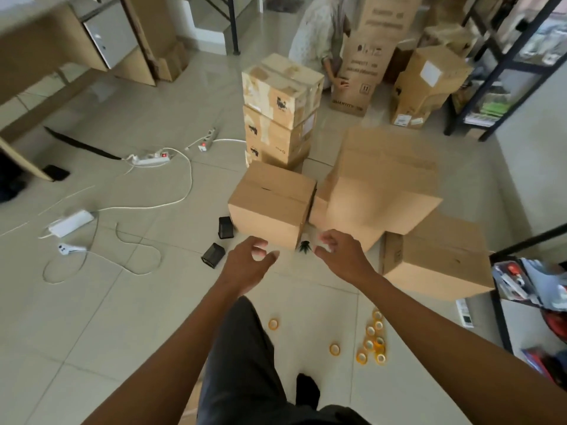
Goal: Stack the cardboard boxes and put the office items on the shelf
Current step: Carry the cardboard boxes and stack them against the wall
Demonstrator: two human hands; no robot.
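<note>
Pale glossy floor tiles (92,317) ran through a cluttered storeroom, with white power strips and looping white cables (147,159) lying at the left. Near the middle stood a tall stack of taped, worn cardboard boxes (280,108). Just in front of it sat a small plain brown cardboard box (271,204), and beside that, to the right, a larger plain cardboard box (383,185) rested tilted on another brown box (435,259).

Both arms reached forward. The left hand (248,265) hung just short of the small box's near lower edge, fingers loosely curled and spread, gripping nothing. The right hand (340,253) hovered near the larger box's lower corner, its fingers also bent and empty.

Two small black mesh pen holders (225,227) lay on the tiles left of the small box. Yellow rolls of tape (374,338) were scattered nearer the person's feet. A black metal shelf (503,305) holding mixed items stood at the right edge.
</note>
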